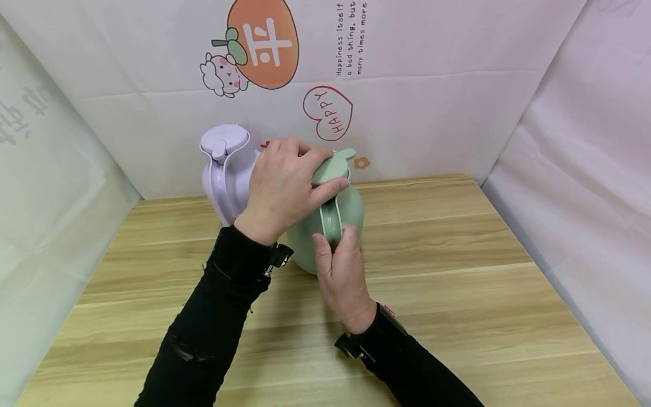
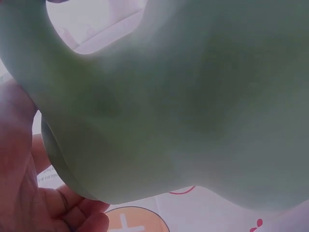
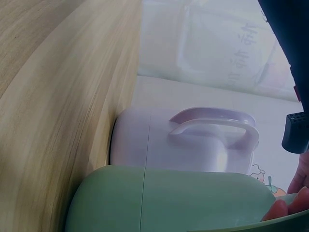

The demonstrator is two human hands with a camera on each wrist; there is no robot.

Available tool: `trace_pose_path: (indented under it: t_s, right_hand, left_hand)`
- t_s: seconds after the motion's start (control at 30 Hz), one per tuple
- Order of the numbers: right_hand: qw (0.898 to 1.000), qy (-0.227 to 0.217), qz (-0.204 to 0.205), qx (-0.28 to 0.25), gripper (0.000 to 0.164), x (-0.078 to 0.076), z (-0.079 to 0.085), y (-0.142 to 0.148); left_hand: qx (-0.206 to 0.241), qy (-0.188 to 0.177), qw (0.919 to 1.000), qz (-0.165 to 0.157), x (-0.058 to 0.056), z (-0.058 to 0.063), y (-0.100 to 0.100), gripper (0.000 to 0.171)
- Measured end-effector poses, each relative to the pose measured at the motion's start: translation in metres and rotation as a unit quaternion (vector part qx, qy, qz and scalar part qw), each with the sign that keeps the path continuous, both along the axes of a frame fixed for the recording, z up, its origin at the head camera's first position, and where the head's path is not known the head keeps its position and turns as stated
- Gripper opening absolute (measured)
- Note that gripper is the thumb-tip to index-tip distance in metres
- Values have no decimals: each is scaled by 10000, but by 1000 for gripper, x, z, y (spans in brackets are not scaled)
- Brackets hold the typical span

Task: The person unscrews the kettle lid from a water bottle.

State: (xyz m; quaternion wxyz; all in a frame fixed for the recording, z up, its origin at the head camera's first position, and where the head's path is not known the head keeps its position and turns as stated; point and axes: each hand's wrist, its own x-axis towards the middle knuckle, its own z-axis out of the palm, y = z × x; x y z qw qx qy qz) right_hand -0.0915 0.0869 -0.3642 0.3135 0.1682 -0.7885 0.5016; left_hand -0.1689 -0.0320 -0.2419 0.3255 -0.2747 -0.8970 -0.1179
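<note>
A light green jug (image 1: 302, 249) with a looped handle (image 1: 332, 225) stands upright on the wooden table. My right hand (image 1: 346, 277) grips that handle, its thumb uppermost along it. Over the jug's top, my left hand (image 1: 285, 183) holds the green lid (image 1: 330, 170), thumb on the near side and fingers over the far side. A small tab (image 1: 347, 154) sticks out past the lid. In the left wrist view the left hand (image 2: 24, 169) curls about the lid end of the green jug (image 2: 169, 121). Its far fingers are partly hidden.
Close to the left of the green jug stands a lavender jug (image 1: 224, 169), its lid on and handle facing me. The wood-grain table (image 1: 458, 282) meets a printed white cloth backdrop (image 1: 432, 113) behind, with white cloth walls at both sides.
</note>
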Motion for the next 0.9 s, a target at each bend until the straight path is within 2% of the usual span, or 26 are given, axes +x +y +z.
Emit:
trace_pose_path:
  t_s: [0.1, 0.23, 0.37, 0.53, 0.73, 0.9]
  right_hand:
    - [10000, -13, -7, 11, 35, 0, -1, 0]
    - [10000, -29, -18, 6, 35, 0, -2, 0]
    - [10000, -37, 15, -30, 34, 0, -1, 0]
    - [10000, -27, 2, -34, 34, 1, 0, 0]
    - [10000, -33, -14, -67, 33, 1, 0, 0]
    - [10000, -1, -23, -59, 33, 0, 0, 0]
  left_hand:
    - [46, -76, 10000, -41, -1, -1, 0, 65]
    - [97, -352, 9992, -190, -2, -1, -2, 67]
    - [101, -672, 9959, -590, -5, -1, -5, 66]
    - [66, -959, 9891, -1118, -6, 0, -8, 53]
    - [-86, -1413, 9834, -1135, -5, 3, -9, 53]
    - [-129, -1331, 9846, -1129, -5, 4, -11, 51]
